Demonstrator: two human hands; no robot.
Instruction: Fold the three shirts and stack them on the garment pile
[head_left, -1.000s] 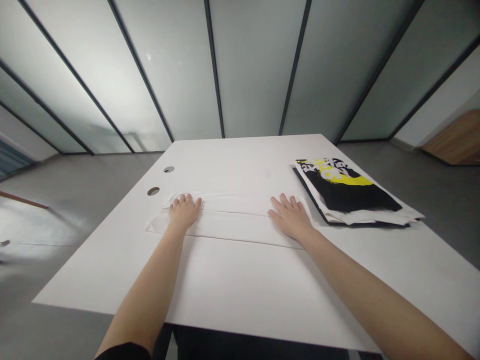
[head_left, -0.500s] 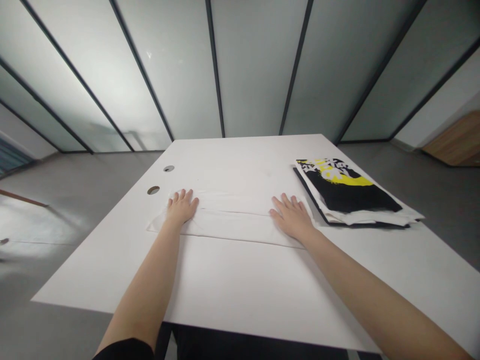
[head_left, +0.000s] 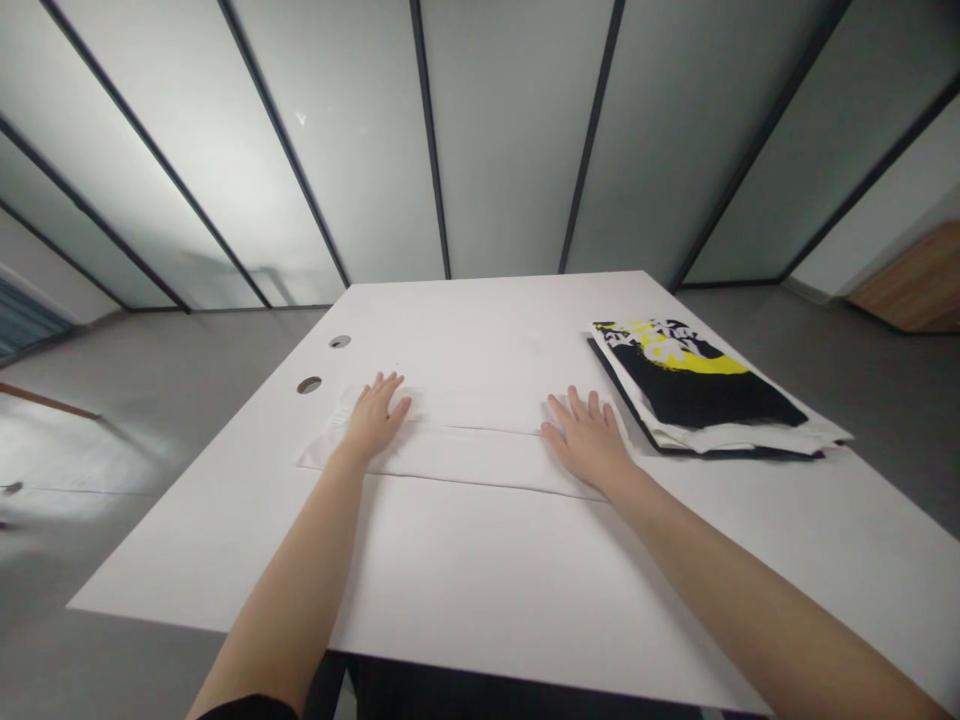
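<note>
A white piece of cloth point(head_left: 480, 455), folded into a long strip, lies flat across the middle of the white table. Over its left end is my left hand point(head_left: 373, 420), fingers spread and grasping nothing; whether the palm presses on the cloth or hovers just above it I cannot tell. My right hand point(head_left: 585, 435) rests flat at the cloth's right end with its fingers apart. A fold line runs along the cloth between the two hands. Parts of both ends are hidden beneath my hands and wrists.
To the right of my right hand is a stack of folded garments point(head_left: 697, 385), the top one printed black, yellow and white. Two round holes, a nearer one point(head_left: 309, 385) and a farther one point(head_left: 340, 342), pierce the table point(head_left: 480, 580) at left. Frosted glass panels point(head_left: 510, 130) stand behind.
My left hand has shifted slightly right and away from me over the cloth, its fingers spreading a little. My right hand has stayed nearly in place.
</note>
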